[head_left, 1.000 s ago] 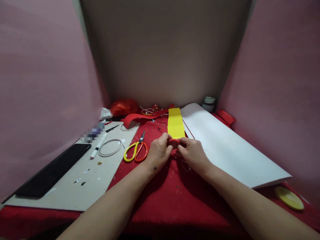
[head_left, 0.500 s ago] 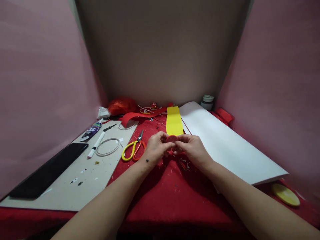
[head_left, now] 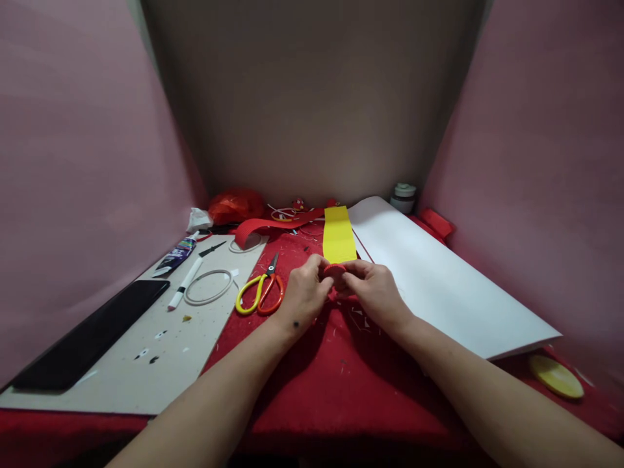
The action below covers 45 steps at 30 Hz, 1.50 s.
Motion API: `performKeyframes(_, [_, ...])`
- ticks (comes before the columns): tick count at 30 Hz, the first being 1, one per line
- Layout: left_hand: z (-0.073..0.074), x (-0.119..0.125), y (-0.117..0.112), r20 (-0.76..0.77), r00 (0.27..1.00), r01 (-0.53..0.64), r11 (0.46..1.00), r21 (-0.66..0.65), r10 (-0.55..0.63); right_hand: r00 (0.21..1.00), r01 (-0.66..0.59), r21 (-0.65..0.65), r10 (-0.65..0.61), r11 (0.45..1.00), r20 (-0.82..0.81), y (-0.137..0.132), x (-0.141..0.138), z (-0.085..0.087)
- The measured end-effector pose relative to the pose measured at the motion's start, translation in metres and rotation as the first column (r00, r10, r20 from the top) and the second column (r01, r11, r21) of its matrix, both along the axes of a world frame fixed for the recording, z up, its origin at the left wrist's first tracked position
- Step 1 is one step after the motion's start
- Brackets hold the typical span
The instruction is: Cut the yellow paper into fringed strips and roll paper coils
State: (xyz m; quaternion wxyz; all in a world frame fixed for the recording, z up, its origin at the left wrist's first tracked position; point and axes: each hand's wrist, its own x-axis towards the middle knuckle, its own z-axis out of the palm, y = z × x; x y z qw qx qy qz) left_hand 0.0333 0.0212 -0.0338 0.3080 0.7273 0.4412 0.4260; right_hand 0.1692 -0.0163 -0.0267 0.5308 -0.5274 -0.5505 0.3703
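Note:
Between my two hands is a small round red disc (head_left: 335,272) with a ridged edge, perhaps rolled corrugated paper. My left hand (head_left: 308,290) pinches its left side, the fingers partly hidden behind it. On the right side, my right hand (head_left: 373,288) grips it with thumb and fingertips. A yellow corrugated strip (head_left: 340,234) lies just beyond the disc. Left of my left hand rest scissors (head_left: 263,286) with one yellow and one red handle, blades pointing away from me. Small white paper scraps (head_left: 359,318) lie on the red cloth beneath my right hand.
A grey board (head_left: 195,351) at left bears a black slab (head_left: 92,338), a glue tube (head_left: 176,253), a white marker (head_left: 185,284) and a coiled strip (head_left: 209,287). Large white sheets (head_left: 439,286) lie at right, near a yellow disc (head_left: 556,377). A red strip (head_left: 273,224) curls behind.
My left hand has turned slightly around the red disc, its back rolling more into view. The disc stays in both hands; the camera view has shifted a little.

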Motion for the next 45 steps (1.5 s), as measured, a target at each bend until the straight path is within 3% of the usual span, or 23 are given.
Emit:
performKeyframes(2, [0.0005,-0.0001,-0.0006,0.067,0.998,0.027,0.997,-0.075,-0.022,0.994,-0.061,-0.059,0.055,0.996,-0.098,-0.0003,-0.0001,0.0003])
performKeyframes(3, [0.0008,-0.0001,-0.0008,0.069,0.997,0.033,0.996,-0.087,-0.027,0.996,-0.053,-0.058,0.049,0.997,-0.069,-0.0006,-0.0002,0.0005])
performKeyframes(7, [0.0011,-0.0002,-0.0017,-0.069,0.997,-0.014,0.999,0.053,0.018,0.964,0.071,0.132,-0.102,0.989,0.246,-0.002,-0.0011,0.0008])
performKeyframes(12, [0.0009,0.0002,-0.0029,0.045,0.998,0.036,0.995,-0.093,-0.031,0.998,-0.006,0.003,0.006,1.0,0.07,-0.002,-0.0011,0.0009])
performKeyframes(16, [0.0016,0.0006,-0.003,-0.081,0.996,-0.038,0.998,0.053,0.042,0.959,0.073,0.146,-0.11,0.987,0.261,-0.0014,-0.0004,0.0001])
performKeyframes(19, [0.0018,0.0007,-0.002,0.027,0.999,0.02,0.993,-0.115,-0.017,0.993,0.007,0.058,-0.013,0.998,0.113,-0.0011,0.0,-0.0005])
performKeyframes(21, [0.0021,0.0005,-0.0017,0.069,0.997,0.057,0.979,-0.196,-0.044,0.989,0.018,0.051,-0.025,0.999,0.147,-0.0016,0.0002,-0.0001])
performKeyframes(24, [0.0034,0.0004,-0.0027,-0.023,1.0,0.004,0.996,-0.086,-0.006,0.933,0.078,0.192,-0.14,0.978,0.333,-0.0028,0.0006,0.0013])
performKeyframes(26, [0.0041,0.0004,-0.0035,-0.037,0.999,-0.02,0.998,-0.051,0.018,0.952,0.056,0.177,-0.106,0.983,0.287,-0.0031,0.0009,0.002])
performKeyframes(28, [0.004,0.0006,-0.0038,0.022,1.0,0.015,0.992,-0.128,-0.012,0.987,-0.003,0.061,-0.007,0.998,0.16,-0.0027,0.0009,0.0021])
performKeyframes(30, [0.0031,0.0005,-0.0035,0.052,0.998,0.055,0.981,-0.188,-0.046,0.986,-0.003,0.019,0.0,1.0,0.164,-0.0023,0.0009,0.0018])
performKeyframes(34, [0.0021,0.0003,-0.0028,0.001,1.0,0.008,0.998,-0.064,-0.008,0.909,0.098,0.222,-0.178,0.97,0.378,-0.0026,0.0007,0.0013])
performKeyframes(37, [0.0026,0.001,-0.0031,0.073,0.996,0.059,0.988,-0.143,-0.049,0.975,0.019,0.101,-0.04,0.995,0.219,-0.0026,0.0003,0.0012])
performKeyframes(39, [0.0031,0.0016,-0.0036,0.066,0.995,0.082,0.978,-0.192,-0.07,0.978,0.002,0.052,-0.013,0.999,0.208,-0.0026,0.0,0.0012])
performKeyframes(43, [0.004,0.0018,-0.0043,-0.037,0.999,-0.019,1.0,-0.014,0.019,0.901,0.075,0.248,-0.172,0.966,0.398,-0.0031,-0.0003,0.0012])
performKeyframes(45, [0.004,0.0015,-0.0044,0.035,0.999,0.018,0.997,-0.078,-0.015,0.939,0.045,0.224,-0.118,0.974,0.323,-0.0033,-0.0003,0.0011])
